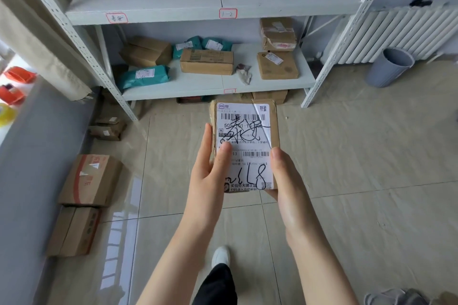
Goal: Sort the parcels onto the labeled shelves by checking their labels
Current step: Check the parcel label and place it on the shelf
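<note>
A small flat cardboard parcel is held up in front of me, its white shipping label with barcodes and black handwriting facing me. My left hand grips its left edge with the thumb on the label. My right hand holds its lower right corner. Ahead stands a white metal shelf unit. Its upper shelf is bare, with two red-framed labels on the front edge. The lower shelf carries several brown boxes and teal mailer bags.
Cardboard boxes are stacked on the tiled floor at the left, along a grey wall. More parcels lie under and beside the shelf. A grey bin and a white radiator stand at the right. My shoe shows below.
</note>
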